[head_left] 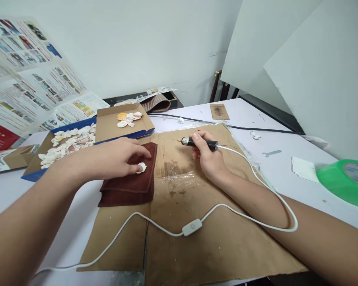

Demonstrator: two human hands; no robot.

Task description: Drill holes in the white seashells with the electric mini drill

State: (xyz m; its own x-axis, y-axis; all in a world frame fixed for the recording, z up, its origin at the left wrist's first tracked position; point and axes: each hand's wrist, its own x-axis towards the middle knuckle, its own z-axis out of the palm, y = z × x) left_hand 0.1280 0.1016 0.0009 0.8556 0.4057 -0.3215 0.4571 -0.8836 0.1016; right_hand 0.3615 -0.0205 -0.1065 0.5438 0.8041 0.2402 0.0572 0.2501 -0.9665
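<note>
My right hand [210, 157] is wrapped round a slim black electric hand drill [199, 143]. Its thin bit points left, above the cardboard sheet. From the drill's back end runs a white cord [258, 174] with an inline switch [192, 227]. On the left, my left hand [119, 157] reaches over a folded dark red-brown cloth [125, 194]. The thumb tip touches a small white seashell [141, 167] on the cloth, while the index finger is stretched out apart from it. The other fingers of that hand are partly hidden.
Many shells [71, 143] fill a blue-edged box [37, 174] at left. Several more lie in its cardboard lid [107, 127]. Stained cardboard [173, 254] covers the table's middle. To the right are green tape [331, 182], white paper [304, 169], and a dark cable [265, 129].
</note>
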